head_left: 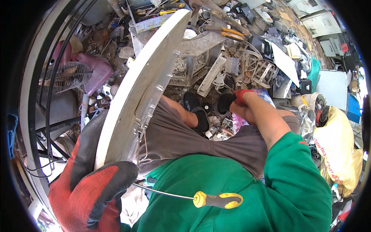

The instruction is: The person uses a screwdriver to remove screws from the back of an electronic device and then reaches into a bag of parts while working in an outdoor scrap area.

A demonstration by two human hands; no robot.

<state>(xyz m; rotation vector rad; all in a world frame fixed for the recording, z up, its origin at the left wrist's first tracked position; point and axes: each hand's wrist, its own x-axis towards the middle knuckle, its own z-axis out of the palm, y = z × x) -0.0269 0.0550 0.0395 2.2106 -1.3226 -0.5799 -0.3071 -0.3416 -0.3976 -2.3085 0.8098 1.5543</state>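
Note:
My left hand (96, 185), in a red and black glove, grips the lower end of a long, curved white plastic panel (133, 83). The panel stands tilted up in front of my left leg, with clear plastic pieces along its inner edge. A screwdriver (218, 200) with a yellow and grey handle sticks out from under the same hand's thumb, its shaft against my green top. My right hand (242, 96), in a red glove, reaches down past my knee near my right shoe (224, 103). Its fingers look closed, but what they hold is too small to make out.
A tray of tools (148, 24) stands at the far left, with orange-handled cutters (232, 34) nearby. Broken plastic parts (257, 71) litter the ground ahead. A wire fan guard (67, 76) is at left, a yellow sack (338, 143) at right.

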